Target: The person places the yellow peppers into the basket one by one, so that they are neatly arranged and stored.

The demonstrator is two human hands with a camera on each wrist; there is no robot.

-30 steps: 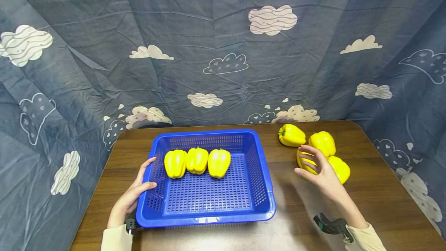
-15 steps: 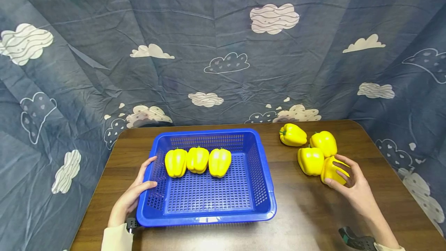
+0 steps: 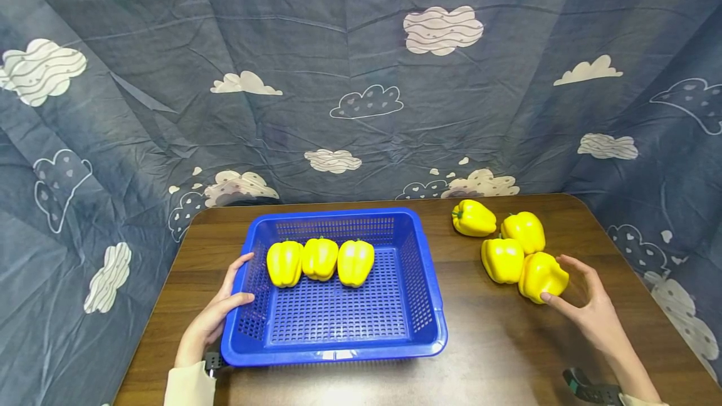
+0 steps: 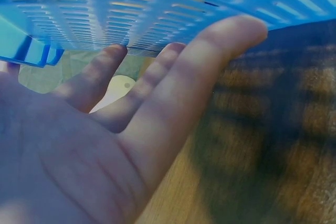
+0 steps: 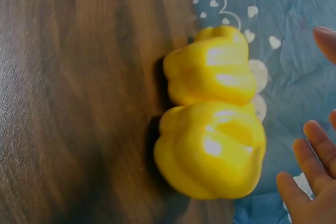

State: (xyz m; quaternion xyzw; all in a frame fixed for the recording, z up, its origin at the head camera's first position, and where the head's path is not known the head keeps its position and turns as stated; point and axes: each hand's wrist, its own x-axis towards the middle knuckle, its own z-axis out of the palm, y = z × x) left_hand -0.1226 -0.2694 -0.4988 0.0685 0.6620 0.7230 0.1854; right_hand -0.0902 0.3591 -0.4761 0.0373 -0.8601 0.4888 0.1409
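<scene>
My left hand [image 3: 210, 317] holds the left rim of a blue perforated plastic basket [image 3: 338, 354], thumb and a finger over the edge. In the left wrist view, more fingers [image 4: 168, 100] lie along the slotted outer wall. Inside stand three yellow bell peppers [image 3: 355, 264] in a row. My right hand [image 3: 592, 312] hovers with spread fingers beside the nearest loose yellow bell pepper [image 3: 543, 277]. In the head view its thumb tip overlaps that pepper's edge; whether they touch I cannot tell. The right wrist view shows a gap between fingers [image 5: 310, 166] and pepper [image 5: 210, 153].
More loose yellow bell peppers lie at the back right: one on its side [image 3: 474, 218], one behind [image 3: 523, 232] and one to the left [image 3: 502, 260] of the nearest. A grey-blue cloud-print curtain [image 3: 366, 49] surrounds the wooden table [image 3: 479, 343].
My right hand has moved right and toward me, from over the loose peppers to the nearest one's right side. The left hand and basket stay as they were.
</scene>
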